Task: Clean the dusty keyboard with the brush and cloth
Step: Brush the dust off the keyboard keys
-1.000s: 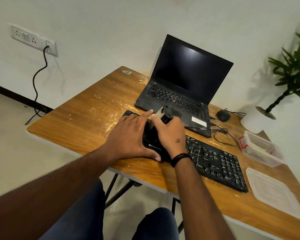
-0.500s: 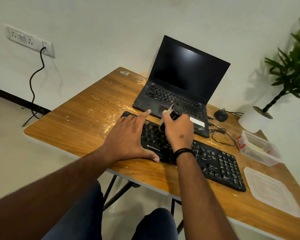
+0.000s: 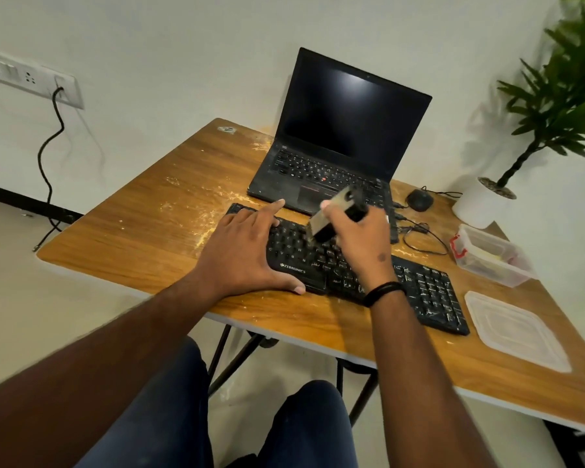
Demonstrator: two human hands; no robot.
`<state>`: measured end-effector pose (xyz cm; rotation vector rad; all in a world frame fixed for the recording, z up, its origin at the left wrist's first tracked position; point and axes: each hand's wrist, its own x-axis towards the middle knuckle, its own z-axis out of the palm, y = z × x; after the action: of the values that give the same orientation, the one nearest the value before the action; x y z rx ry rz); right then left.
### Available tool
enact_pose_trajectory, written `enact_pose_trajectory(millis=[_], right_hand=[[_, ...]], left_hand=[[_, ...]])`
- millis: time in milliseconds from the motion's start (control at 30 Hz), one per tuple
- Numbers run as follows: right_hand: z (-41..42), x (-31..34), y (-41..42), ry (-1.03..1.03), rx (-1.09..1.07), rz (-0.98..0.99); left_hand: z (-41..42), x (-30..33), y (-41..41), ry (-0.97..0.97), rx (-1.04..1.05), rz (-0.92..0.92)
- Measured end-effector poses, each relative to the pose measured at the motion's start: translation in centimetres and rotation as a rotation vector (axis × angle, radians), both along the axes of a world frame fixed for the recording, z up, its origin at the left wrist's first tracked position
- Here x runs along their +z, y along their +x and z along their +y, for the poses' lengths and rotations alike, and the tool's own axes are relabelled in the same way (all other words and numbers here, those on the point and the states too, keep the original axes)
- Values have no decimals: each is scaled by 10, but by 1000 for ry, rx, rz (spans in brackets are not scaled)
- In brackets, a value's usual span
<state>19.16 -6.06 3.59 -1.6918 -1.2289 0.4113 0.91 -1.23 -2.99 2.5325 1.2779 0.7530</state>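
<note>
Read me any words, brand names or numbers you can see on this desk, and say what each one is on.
"ZEBRONICS": white print on the front edge of the black keyboard, beside the left hand.
Key legends on the keyboard and the laptop: too small and blurred to read.
Wall socket panel: no legible text.

A: Where are the hands?
B: The left hand (image 3: 247, 255) rests flat on the black keyboard (image 3: 429, 292), fingers spread. The right hand (image 3: 362, 244) grips the brush (image 3: 331, 214), bristles down on the keys.
A: Around it?
B: A laptop (image 3: 338, 143) behind, a plastic lid (image 3: 514, 329) to the right, dust on the wooden table (image 3: 142, 228)
</note>
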Motion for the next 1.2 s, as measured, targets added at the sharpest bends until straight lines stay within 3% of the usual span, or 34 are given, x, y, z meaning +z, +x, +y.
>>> enact_pose_trajectory(millis=[100, 300, 500, 733, 900, 1000, 1133, 1200], right_hand=[[-4, 4, 26, 80, -134, 64], [-12, -4, 33, 132, -186, 118], [-4, -9, 39, 123, -219, 25], [15, -9, 27, 92, -186, -134], [19, -4, 28, -184, 54, -87], [19, -3, 26, -61, -41, -134], [16, -2, 24, -237, 111, -64], [16, 0, 23, -163, 69, -77]], left_hand=[[1, 0, 0, 36, 3, 24], [-14, -5, 30, 146, 6, 61], [-13, -2, 33, 110, 0, 99], [-13, -2, 33, 126, 6, 145], [-13, -2, 33, 123, 11, 164], [-12, -2, 33, 126, 9, 161], [-13, -2, 33, 123, 10, 165], [-12, -2, 33, 125, 14, 169]])
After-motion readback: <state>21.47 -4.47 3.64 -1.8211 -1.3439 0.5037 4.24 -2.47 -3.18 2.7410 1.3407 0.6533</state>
